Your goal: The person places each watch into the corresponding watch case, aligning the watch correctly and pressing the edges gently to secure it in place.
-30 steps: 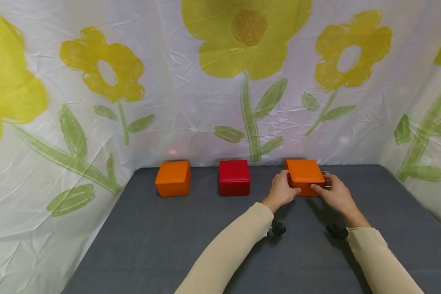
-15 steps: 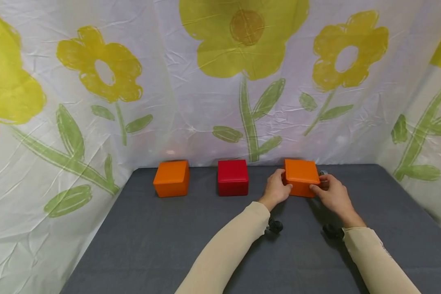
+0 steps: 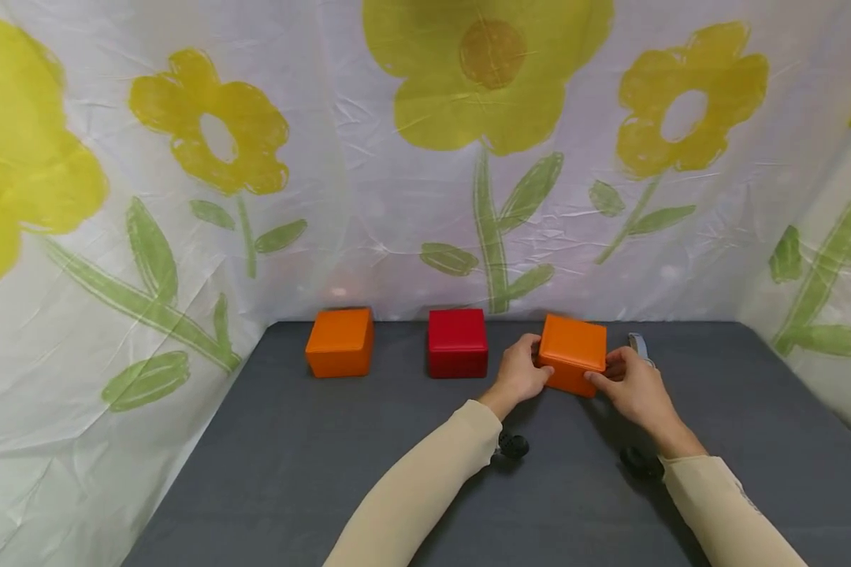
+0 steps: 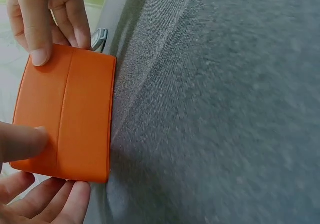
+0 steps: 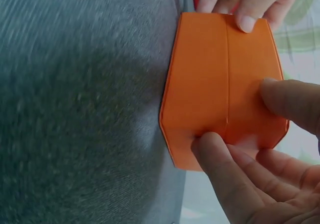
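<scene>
An orange box (image 3: 573,354) with a seamed lid stands on the dark table at the right, turned a little askew. My left hand (image 3: 521,370) grips its left side, thumb on the front face and fingers along the side. On the opposite side my right hand (image 3: 637,394) holds it the same way, the thumb at the front corner. Close up in the left wrist view, the box (image 4: 75,114) shows its front face with a seam line. Behind the right hand lies a silvery curved band (image 3: 639,345), partly hidden, too small to identify surely.
A red box (image 3: 457,344) stands left of the held one, and a second orange box (image 3: 340,343) farther left, both near the back edge of the grey table (image 3: 340,465). A white curtain (image 3: 369,197) with yellow flowers hangs behind.
Both hands have drawn the right orange box towards me and slightly left, and it has turned. More of the silvery band behind it shows. The other two boxes stay put.
</scene>
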### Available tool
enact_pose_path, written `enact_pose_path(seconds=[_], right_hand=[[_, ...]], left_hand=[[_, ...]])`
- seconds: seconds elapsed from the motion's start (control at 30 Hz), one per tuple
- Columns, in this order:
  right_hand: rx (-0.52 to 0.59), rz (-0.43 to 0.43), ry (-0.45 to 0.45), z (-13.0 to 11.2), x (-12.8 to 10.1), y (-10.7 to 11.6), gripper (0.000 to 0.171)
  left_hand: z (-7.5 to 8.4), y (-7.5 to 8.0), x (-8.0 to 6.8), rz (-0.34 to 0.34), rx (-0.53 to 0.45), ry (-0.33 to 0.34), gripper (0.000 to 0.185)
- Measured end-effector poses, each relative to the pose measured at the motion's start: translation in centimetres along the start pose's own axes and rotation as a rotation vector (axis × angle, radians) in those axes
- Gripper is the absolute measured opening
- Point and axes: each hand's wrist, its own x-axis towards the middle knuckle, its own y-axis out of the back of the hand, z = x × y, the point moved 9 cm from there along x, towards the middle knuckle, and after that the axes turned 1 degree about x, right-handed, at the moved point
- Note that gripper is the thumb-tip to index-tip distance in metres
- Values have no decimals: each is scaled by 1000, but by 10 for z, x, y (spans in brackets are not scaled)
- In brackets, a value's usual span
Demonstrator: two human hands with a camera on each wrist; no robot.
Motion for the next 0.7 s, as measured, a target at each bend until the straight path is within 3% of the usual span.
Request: enact_pose_path(seconds=[0.37, 0.7], right_hand=[[3, -44, 11, -13, -17, -6, 54], [33, -71, 47, -15, -23, -10, 56]], left_hand=[[-3, 9, -23, -42, -44, -25, 49], [-9, 15, -33, -74, 10, -46, 55]])
